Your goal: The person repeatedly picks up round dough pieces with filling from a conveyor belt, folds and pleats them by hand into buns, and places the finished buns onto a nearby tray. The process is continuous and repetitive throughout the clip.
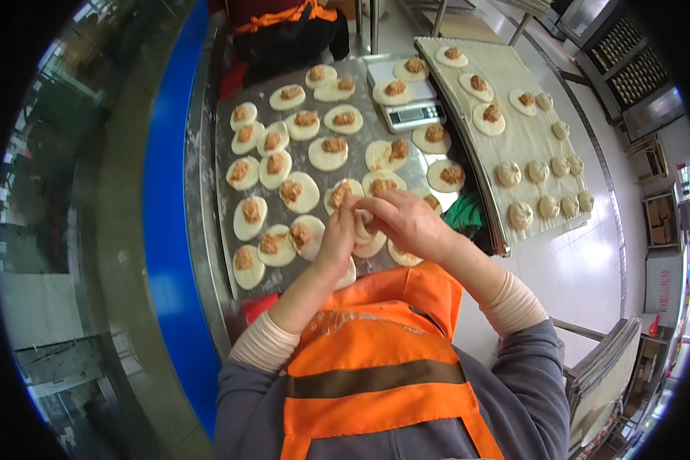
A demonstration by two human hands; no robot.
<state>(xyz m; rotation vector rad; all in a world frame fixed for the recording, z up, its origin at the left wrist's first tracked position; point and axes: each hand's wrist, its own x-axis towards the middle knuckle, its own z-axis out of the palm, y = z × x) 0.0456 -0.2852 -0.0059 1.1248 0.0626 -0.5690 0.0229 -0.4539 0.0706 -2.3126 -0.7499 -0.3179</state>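
Note:
My left hand (pixel 340 239) cups a partly gathered dough bun (pixel 364 222) in front of my apron. Over its top, my right hand (pixel 412 221) pinches the dough edge with its fingertips. Much of the bun is hidden by my fingers. Around and beneath both hands lie flat dough rounds, each topped with a lump of reddish-brown meat filling, such as the filled dough round (pixel 299 192) just left of my hands. They cover the metal worktable (pixel 284 287) in loose rows.
A digital scale (pixel 412 115) bears filled rounds at the table's far right. Beside it, a cloth-lined tray (pixel 506 149) holds pleated buns (pixel 521 215) and filled rounds. Green cloth (pixel 464 211) lies between table and tray. Someone in an orange apron (pixel 287 17) is at the far end.

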